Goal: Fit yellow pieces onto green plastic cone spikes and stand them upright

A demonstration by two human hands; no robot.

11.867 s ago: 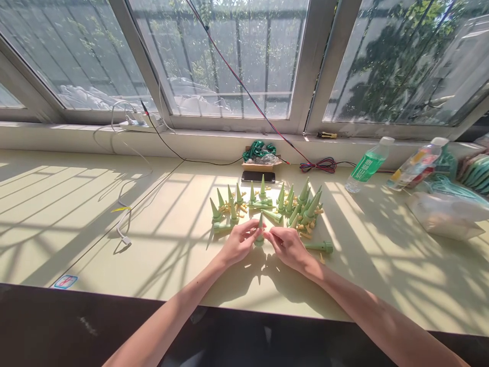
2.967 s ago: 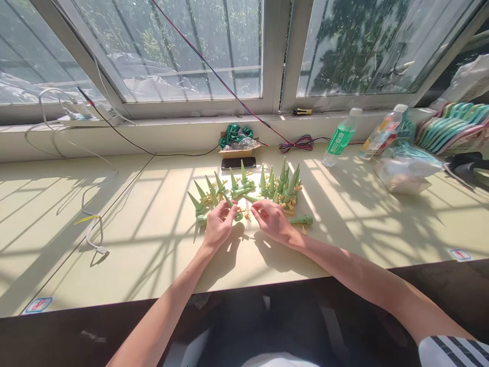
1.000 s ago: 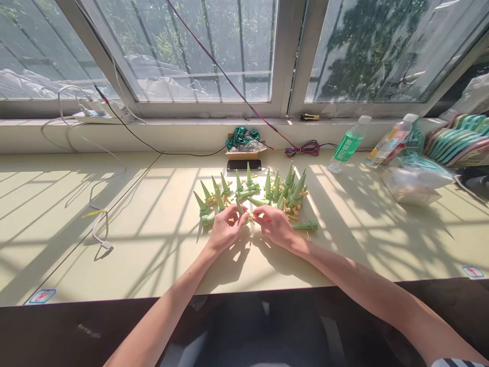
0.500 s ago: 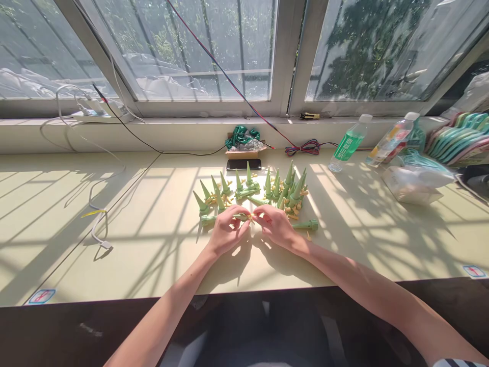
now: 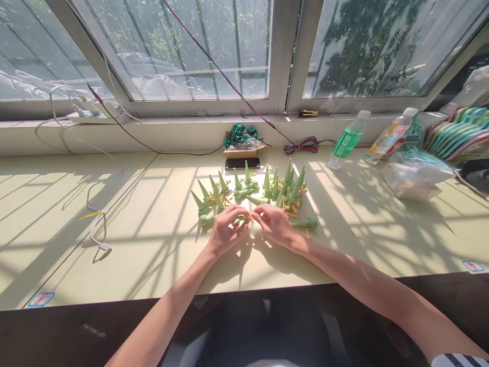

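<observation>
My left hand [image 5: 227, 230] is closed round a green cone-shaped plastic spike [image 5: 240, 219], its narrow end towards my right hand. With thumb and forefinger, my right hand [image 5: 275, 225] pinches a tiny yellowish piece [image 5: 251, 217] where the fingertips of both hands almost meet; its exact shape is hidden. Just beyond my hands, several green spikes [image 5: 216, 196] stand point up, mixed with small yellow valve-like pieces [image 5: 293, 210]. One green tube-like part [image 5: 305, 223] lies on its side by my right wrist, and another [image 5: 207, 220] lies beside my left hand.
Behind the spikes lie a black phone [image 5: 242, 163] and a small cardboard box [image 5: 241, 152]. Two bottles, one green-labelled [image 5: 347, 142], and a plastic bag [image 5: 410, 183] stand at the right. A white cable [image 5: 100, 229] trails over the table [image 5: 160, 265] at the left.
The whole view has shifted slightly. Both hands keep their hold at the spike's narrow end, with only small finger movement.
</observation>
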